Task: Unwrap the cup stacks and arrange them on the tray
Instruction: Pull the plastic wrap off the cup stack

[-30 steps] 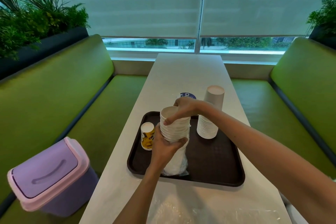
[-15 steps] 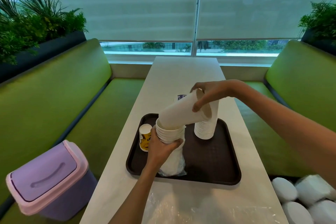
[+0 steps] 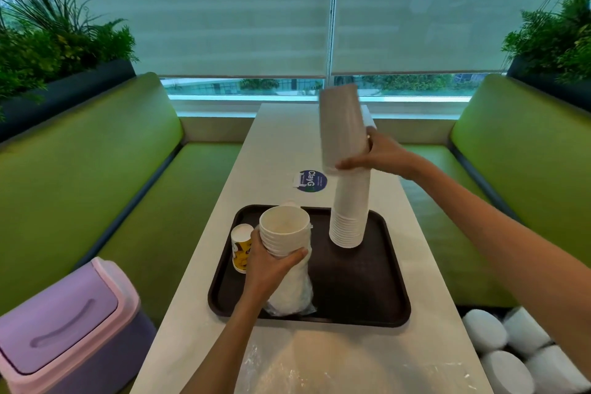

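Right grip [image 3: 383,153] has swung the pulled-off cups [image 3: 342,128] up and away from the wrapped stack [image 3: 284,229], over to the tray's far right, since half a second ago. Nearest: loose plastic sheet [image 3: 319,368] on the tabletop [image 3: 281,150], purple bin [image 3: 64,323] off to the left, white wrapped rolls [image 3: 511,358] on the right seat. Dark tray [image 3: 361,291] lies just past the sheet. Left grip [image 3: 270,269] has its fingers curled round the wrapped stack, which stands mouth up at the tray's near left, plastic wrap [image 3: 292,294] bunched round its lower half. Small yellow-print cup [image 3: 241,249] sits just left of it at the tray's left edge. Tall stack [image 3: 350,211] stands upside down on the tray's far right. Right grip pinches the pulled-off cups near their rim, upside down and slightly tilted, at the tall stack's top; seated or not, cannot tell. Blue sticker [image 3: 311,181] is beyond the tray.
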A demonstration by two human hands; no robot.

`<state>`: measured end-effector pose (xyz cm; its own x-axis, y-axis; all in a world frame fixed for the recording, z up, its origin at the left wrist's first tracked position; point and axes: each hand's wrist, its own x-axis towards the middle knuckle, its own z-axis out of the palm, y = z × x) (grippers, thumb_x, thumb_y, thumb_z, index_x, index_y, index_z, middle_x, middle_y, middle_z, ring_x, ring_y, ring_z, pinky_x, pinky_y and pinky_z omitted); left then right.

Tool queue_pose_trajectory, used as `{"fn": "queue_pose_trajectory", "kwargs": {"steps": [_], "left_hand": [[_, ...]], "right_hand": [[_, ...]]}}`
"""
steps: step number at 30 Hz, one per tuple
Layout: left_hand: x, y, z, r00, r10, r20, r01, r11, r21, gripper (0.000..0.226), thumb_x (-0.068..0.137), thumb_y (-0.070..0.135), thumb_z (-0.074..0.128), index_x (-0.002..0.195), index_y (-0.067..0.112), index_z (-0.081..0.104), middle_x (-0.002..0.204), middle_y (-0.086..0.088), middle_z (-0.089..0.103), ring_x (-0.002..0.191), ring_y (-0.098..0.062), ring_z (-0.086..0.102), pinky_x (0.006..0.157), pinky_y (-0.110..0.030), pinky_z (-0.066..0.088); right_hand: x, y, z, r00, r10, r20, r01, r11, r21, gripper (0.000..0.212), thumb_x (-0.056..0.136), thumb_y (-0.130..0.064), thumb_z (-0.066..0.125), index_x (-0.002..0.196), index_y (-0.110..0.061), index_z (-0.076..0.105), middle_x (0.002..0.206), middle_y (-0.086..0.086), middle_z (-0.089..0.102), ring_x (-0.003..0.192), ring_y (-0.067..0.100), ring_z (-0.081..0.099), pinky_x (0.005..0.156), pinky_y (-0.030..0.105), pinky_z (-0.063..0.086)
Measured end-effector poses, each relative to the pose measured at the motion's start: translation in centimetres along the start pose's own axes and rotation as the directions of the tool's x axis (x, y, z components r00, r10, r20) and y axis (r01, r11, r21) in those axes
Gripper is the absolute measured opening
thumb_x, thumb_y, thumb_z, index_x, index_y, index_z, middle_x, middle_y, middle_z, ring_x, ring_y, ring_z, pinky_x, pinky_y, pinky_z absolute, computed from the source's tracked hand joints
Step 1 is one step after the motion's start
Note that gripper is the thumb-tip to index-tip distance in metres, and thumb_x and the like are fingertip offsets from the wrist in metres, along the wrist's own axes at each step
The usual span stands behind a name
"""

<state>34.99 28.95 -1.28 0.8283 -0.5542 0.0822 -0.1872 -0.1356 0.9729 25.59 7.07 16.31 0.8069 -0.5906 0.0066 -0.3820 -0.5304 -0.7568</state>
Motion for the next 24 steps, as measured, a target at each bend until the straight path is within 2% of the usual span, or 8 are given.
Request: {"fn": "queue_pose_trajectory", "kwargs": {"steps": [2, 4, 11, 16, 19, 22, 24], "left_hand": [[-0.1, 0.1, 0.1, 1.000, -0.002, -0.005, 0.002, 1.000, 0.009, 0.083, 0.063, 0.022, 0.087, 0.127, 0.023, 0.035, 0.117, 0.009, 0.048, 0.105, -0.009, 0.049, 0.070, -0.004, 0.037], [-0.1, 0.0, 0.1, 1.000, 0.004, -0.005, -0.004, 1.000, 0.014, 0.082, 0.063, 0.023, 0.087, 0.125, 0.027, 0.033, 0.115, 0.010, 0.048, 0.104, -0.008, 0.049, 0.069, -0.003, 0.037], [0.2, -0.2, 0.2, 1.000, 0.020, -0.003, -0.020, 1.000, 0.022, 0.086, 0.061, 0.025, 0.088, 0.129, 0.025, 0.034, 0.121, 0.008, 0.049, 0.109, -0.009, 0.050, 0.073, -0.004, 0.040], [0.3, -0.5, 0.2, 1.000, 0.025, 0.004, -0.025, 0.999, 0.026, 0.093, 0.061, 0.027, 0.088, 0.136, 0.021, 0.033, 0.124, 0.009, 0.048, 0.111, -0.007, 0.049, 0.076, -0.005, 0.042], [0.3, -0.5, 0.2, 1.000, 0.029, 0.001, -0.029, 0.999, 0.024, 0.092, 0.061, 0.027, 0.088, 0.135, 0.020, 0.034, 0.124, 0.008, 0.049, 0.112, -0.009, 0.050, 0.079, -0.007, 0.041], [0.4, -0.5, 0.1, 0.999, 0.032, -0.002, -0.032, 0.999, 0.028, 0.091, 0.061, 0.028, 0.088, 0.133, 0.022, 0.034, 0.123, 0.009, 0.049, 0.112, -0.009, 0.050, 0.079, -0.008, 0.041], [0.5, -0.5, 0.1, 1.000, 0.030, -0.006, -0.030, 0.999, 0.036, 0.090, 0.060, 0.029, 0.088, 0.132, 0.022, 0.035, 0.122, 0.008, 0.050, 0.111, -0.009, 0.050, 0.081, -0.012, 0.042]], "right_hand": [[1.2, 1.4, 0.4, 0.977, 0.014, -0.213, 0.011, 0.993, 0.117, 0.089, 0.066, -0.029, 0.087, 0.135, -0.010, 0.035, 0.129, 0.008, 0.054, 0.115, 0.026, 0.055, 0.099, 0.042, 0.048], [1.9, 2.8, 1.0, 0.949, 0.051, -0.311, 0.007, 0.984, 0.181, 0.092, 0.065, -0.029, 0.088, 0.136, -0.009, 0.032, 0.132, 0.009, 0.052, 0.119, 0.027, 0.053, 0.101, 0.045, 0.046], [3.7, 5.6, 3.3, 0.924, 0.126, -0.362, -0.051, 0.976, 0.210, 0.090, 0.067, -0.027, 0.087, 0.133, -0.007, 0.028, 0.133, 0.012, 0.049, 0.119, 0.032, 0.051, 0.099, 0.047, 0.046], [4.2, 6.8, 4.6, 0.943, 0.129, -0.307, -0.076, 0.981, 0.177, 0.096, 0.069, -0.024, 0.086, 0.137, -0.008, 0.022, 0.138, 0.014, 0.046, 0.123, 0.034, 0.048, 0.102, 0.049, 0.043], [4.1, 7.9, 4.9, 0.953, 0.166, -0.254, -0.114, 0.972, 0.206, 0.108, 0.065, -0.031, 0.087, 0.142, -0.012, 0.013, 0.144, 0.014, 0.037, 0.130, 0.034, 0.042, 0.106, 0.050, 0.039], [4.0, 8.1, 4.3, 0.914, 0.188, -0.359, -0.128, 0.974, 0.184, 0.121, 0.064, -0.048, 0.084, 0.150, -0.016, 0.006, 0.156, 0.011, 0.019, 0.143, 0.032, 0.024, 0.114, 0.056, 0.023], [3.7, 7.3, 3.6, 0.864, 0.097, -0.495, -0.065, 0.995, 0.080, 0.115, 0.070, -0.052, 0.078, 0.152, -0.013, 0.007, 0.159, 0.010, 0.015, 0.146, 0.028, 0.017, 0.116, 0.054, 0.016]]}}
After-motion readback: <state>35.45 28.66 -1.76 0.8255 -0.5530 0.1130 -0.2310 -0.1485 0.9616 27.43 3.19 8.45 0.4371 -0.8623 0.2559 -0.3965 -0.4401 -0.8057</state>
